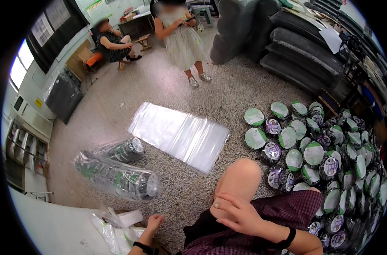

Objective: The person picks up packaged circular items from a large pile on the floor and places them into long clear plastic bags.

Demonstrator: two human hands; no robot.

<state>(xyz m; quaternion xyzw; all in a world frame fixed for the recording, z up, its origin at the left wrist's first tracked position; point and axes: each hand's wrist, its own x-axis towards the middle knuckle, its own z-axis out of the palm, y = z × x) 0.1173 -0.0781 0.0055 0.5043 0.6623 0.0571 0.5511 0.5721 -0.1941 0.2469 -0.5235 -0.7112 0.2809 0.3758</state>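
My right hand (240, 214) lies on my bent knee (243, 178), its fingers stretched out and holding nothing. Low in the view, my left hand (155, 221) hangs over the floor with curled fingers, and nothing shows in it. Crumpled clear and white plastic wrapping (117, 227) is beside that hand. In front of me a stack of flat clear plastic bags (178, 135) is spread on the floor. Left of it lie two long clear bags, a nearer one (121, 180) and a farther one (123, 151), both filled with rows of dark round packs.
At right is a big heap of round dark packs with green-and-white labels (314, 154). Large dark stuffed bags (304, 51) are piled behind it. One person (183, 38) stands ahead, another (115, 42) sits farther left. A dark panel (64, 97) leans on the left wall.
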